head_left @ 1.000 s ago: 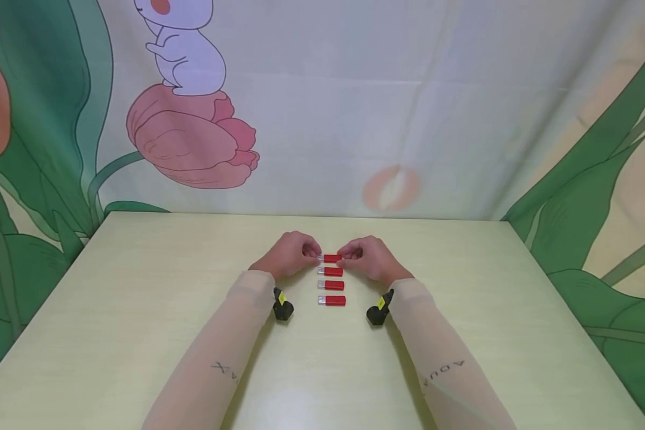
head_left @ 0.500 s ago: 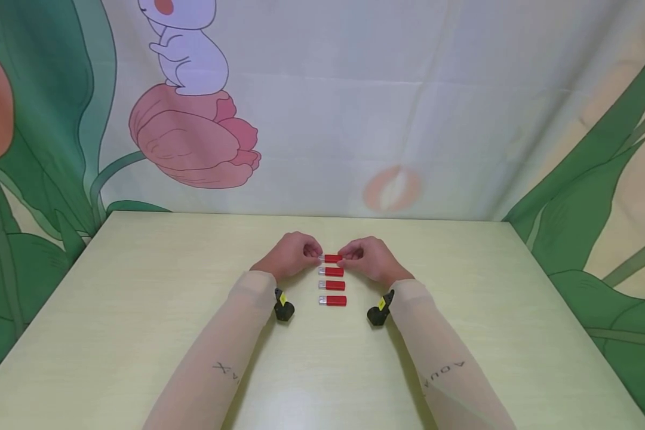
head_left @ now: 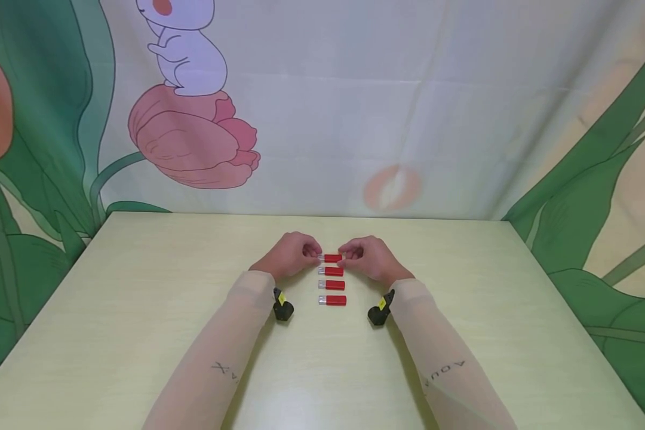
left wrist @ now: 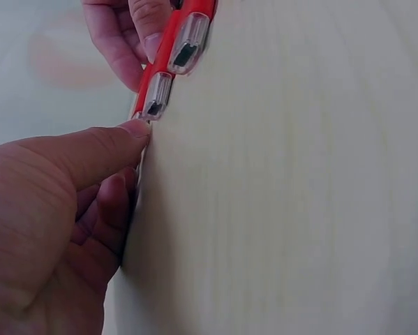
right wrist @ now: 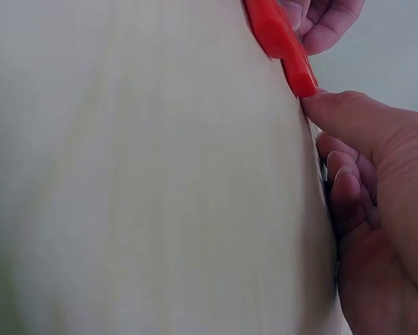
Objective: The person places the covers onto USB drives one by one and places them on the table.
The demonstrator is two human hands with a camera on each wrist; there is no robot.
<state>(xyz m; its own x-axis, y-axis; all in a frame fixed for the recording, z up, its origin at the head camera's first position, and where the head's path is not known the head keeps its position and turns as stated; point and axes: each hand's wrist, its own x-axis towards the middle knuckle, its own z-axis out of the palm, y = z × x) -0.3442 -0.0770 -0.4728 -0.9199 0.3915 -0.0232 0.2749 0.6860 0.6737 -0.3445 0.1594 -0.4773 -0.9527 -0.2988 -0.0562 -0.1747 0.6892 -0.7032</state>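
Several red USB flash drives with clear-capped ends lie in a column on the table, their clear ends to the left. At the farthest drive [head_left: 333, 258], my left hand [head_left: 290, 254] pinches the clear end between thumb and forefinger. My right hand [head_left: 373, 258] has its thumb and forefinger at the red end of that same drive. In the left wrist view, the left thumb [left wrist: 104, 150] covers most of its clear tip. The right thumb [right wrist: 355, 115] presses against a red end in the right wrist view. Nearer me lie a second drive [head_left: 331, 272], a third drive [head_left: 331, 285] and the nearest drive [head_left: 332, 300].
The pale wooden table [head_left: 140, 322] stretches out to both sides. Behind its far edge hangs a printed cloth [head_left: 322, 119] with a rabbit, flowers and leaves. A small black camera is worn on each wrist, the left camera [head_left: 283, 307] and the right camera [head_left: 378, 313].
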